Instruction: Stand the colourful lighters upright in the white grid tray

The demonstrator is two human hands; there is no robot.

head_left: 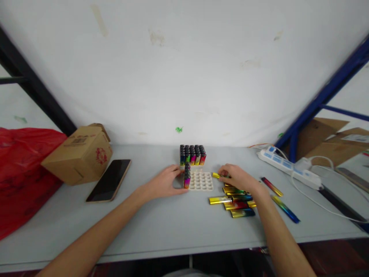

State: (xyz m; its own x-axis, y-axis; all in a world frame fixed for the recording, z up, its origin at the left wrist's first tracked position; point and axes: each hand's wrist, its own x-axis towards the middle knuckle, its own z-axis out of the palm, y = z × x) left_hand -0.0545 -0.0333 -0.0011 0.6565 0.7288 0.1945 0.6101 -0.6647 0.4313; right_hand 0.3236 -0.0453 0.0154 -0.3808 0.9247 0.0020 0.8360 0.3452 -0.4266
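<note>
A white tray with round holes (203, 181) lies on the grey table (161, 223). A few colourful lighters (187, 175) stand in its left column. My left hand (167, 181) rests against the tray's left side, fingers curled round it. My right hand (235, 177) is closed on a yellow lighter (216, 175) just right of the tray. A pile of shiny gold and multicoloured lighters (235, 202) lies below my right hand. A full block of standing lighters (192, 154) sits behind the tray.
A cardboard box (80, 154) and a black phone (109, 179) lie at the left, beside a red plastic bag (23, 173). A white power strip (288, 167) with cable sits at the right. Two long thin sticks (285, 209) lie right of the pile.
</note>
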